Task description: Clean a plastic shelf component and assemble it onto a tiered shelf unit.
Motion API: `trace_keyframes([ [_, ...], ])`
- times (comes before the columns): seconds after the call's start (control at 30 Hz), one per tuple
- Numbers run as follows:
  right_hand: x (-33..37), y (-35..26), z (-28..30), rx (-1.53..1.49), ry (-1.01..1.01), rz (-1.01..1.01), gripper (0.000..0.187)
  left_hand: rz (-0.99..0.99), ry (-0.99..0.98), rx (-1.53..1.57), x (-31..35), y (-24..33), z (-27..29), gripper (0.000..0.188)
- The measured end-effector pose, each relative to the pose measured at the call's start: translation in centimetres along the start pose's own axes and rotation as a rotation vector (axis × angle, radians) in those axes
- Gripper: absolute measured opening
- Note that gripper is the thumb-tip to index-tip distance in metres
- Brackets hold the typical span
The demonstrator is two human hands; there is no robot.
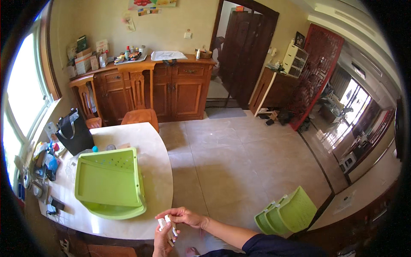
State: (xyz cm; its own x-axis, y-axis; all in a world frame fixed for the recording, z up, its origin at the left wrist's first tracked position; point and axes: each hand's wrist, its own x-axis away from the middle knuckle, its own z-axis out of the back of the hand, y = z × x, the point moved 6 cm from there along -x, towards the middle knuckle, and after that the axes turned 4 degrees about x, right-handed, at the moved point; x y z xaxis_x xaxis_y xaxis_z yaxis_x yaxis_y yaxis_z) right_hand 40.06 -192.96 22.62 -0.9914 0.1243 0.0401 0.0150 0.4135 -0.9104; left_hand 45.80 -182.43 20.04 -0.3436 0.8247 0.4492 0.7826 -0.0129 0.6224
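My left hand [162,242], at the lower middle beside the table's near edge, is closed around several short white plastic pieces [161,223]. From the right, my right hand [190,217] reaches over to it, its thumb and fingers pinching at one of these pieces near the top of the bunch. Their exact kind is too small to tell. On the table, left of my hands, rests a light green plastic bin [142,188] with small holes along its far wall. A similar green plastic part [295,213] stands on the floor to the right.
A black bag [75,133], a cable and small clutter crowd the left side of the pale table [158,171]. Beyond it stand wooden chairs [139,115] and a sideboard [188,92]. A dark door [242,55] and a red lattice screen [314,73] are farther off.
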Motion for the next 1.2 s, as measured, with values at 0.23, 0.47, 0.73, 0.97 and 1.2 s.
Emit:
trace_keyframes([
  [0.23, -1.2, -5.3, 10.9, -0.004, 0.023, 0.079, 0.04, -0.022, -0.025, 0.01, -9.4, 0.5, -7.3, 0.03],
  [0.47, -2.7, -13.2, 25.2, -0.087, 0.161, 0.18, 0.04, -0.055, 0.026, -0.122, -20.4, 2.5, -15.0, 0.039],
  [0.73, -5.9, -21.1, 42.2, -0.141, 0.299, 0.236, 0.038, -0.083, -0.001, -0.067, -32.8, 7.5, -22.2, 0.025],
  [0.97, -6.0, -26.6, 59.6, -0.146, 0.664, 0.234, 0.034, -0.038, -0.082, -0.187, -49.4, 11.3, -26.3, 0.027],
  [1.2, -4.2, -32.3, 73.1, -0.212, 1.028, 0.297, 0.034, 0.081, 0.02, -0.15, -65.0, 14.2, -32.8, 0.031],
])
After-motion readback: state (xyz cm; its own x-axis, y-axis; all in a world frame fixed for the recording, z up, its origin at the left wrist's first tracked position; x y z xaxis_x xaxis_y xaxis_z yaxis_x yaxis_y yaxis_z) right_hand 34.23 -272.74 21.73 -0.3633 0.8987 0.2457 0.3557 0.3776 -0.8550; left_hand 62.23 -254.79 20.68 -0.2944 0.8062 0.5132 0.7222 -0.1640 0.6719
